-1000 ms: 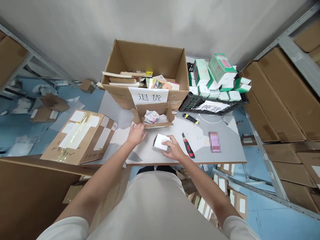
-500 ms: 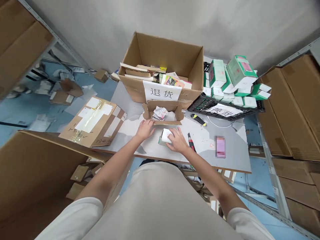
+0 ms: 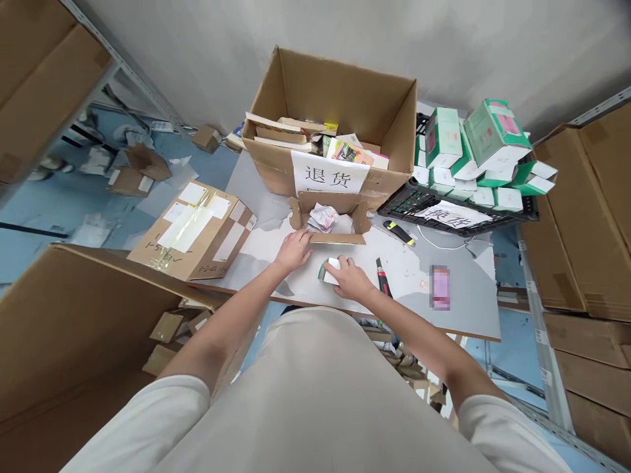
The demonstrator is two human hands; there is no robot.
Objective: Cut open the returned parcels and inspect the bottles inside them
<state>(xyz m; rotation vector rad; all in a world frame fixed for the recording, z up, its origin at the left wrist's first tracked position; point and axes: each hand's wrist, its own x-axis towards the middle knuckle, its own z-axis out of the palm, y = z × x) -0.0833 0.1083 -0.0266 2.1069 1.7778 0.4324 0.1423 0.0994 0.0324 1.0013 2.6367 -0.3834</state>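
My right hand (image 3: 351, 278) grips a small white and green box (image 3: 328, 270) low over the near part of the table, its fingers curled over the box's right side. To the left, my left hand (image 3: 294, 250) has its fingers stretched out at the front left edge of a small open carton (image 3: 340, 238). Crumpled printed paper (image 3: 323, 217) lies inside that carton. Just right of my right hand is a red and black utility knife (image 3: 383, 278). Farther back lies a yellow and black cutter (image 3: 399, 232).
A large carton of books (image 3: 276, 167) stands behind the small one. At the back right, a black crate (image 3: 410, 207) is piled with green and white boxes. A taped carton (image 3: 197, 226) sits at left. A blurred pink item (image 3: 440, 288) lies at right. Shelving flanks the table.
The small box has turned in my right hand and now shows a different side. My left hand stays by the small carton's front edge. The whole view has shifted slightly.
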